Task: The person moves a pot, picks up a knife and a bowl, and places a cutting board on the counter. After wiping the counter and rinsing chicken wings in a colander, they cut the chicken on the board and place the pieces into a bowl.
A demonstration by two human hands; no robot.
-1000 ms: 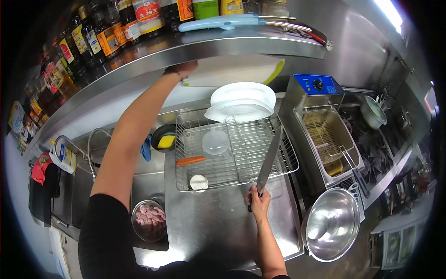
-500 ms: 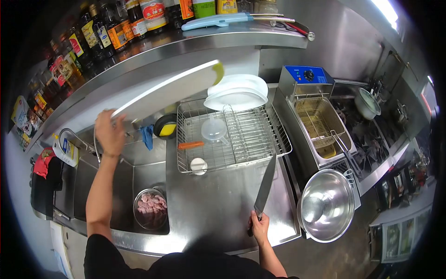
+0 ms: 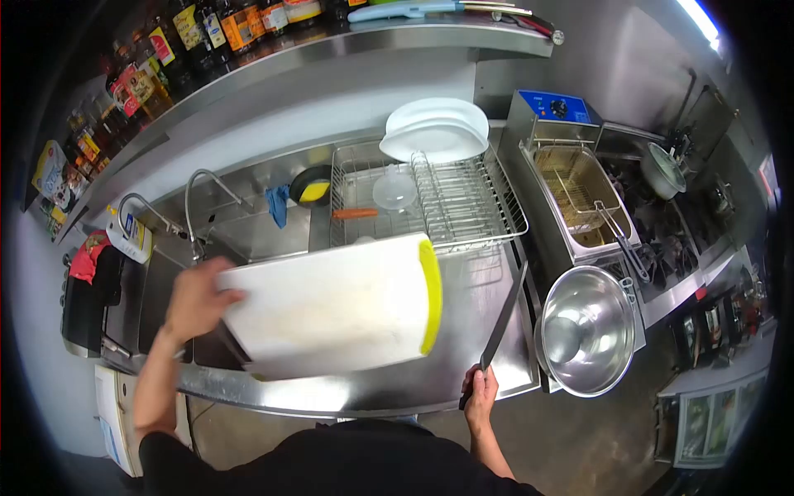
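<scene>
My left hand (image 3: 198, 299) grips the left edge of a white cutting board (image 3: 331, 302) with a yellow-green end. The board is tilted above the steel counter (image 3: 463, 347) and covers part of the sink. In my right hand (image 3: 481, 390) is a kitchen knife (image 3: 504, 322), held by its dark handle, the blade pointing away from me along the counter's right side. The bowl of raw meat in the sink is hidden behind the board.
Behind the board stands a wire dish rack (image 3: 471, 215) with white oval plates (image 3: 437, 132). To the right are a large steel bowl (image 3: 585, 331) and a deep fryer (image 3: 571, 190). Sauce bottles (image 3: 215, 29) line the shelf above. A curved faucet (image 3: 192, 215) rises over the sink (image 3: 165, 281).
My left hand has brought the cutting board down from above the rack and turned its broad face up over the counter. My right hand keeps the knife, swung slightly right.
</scene>
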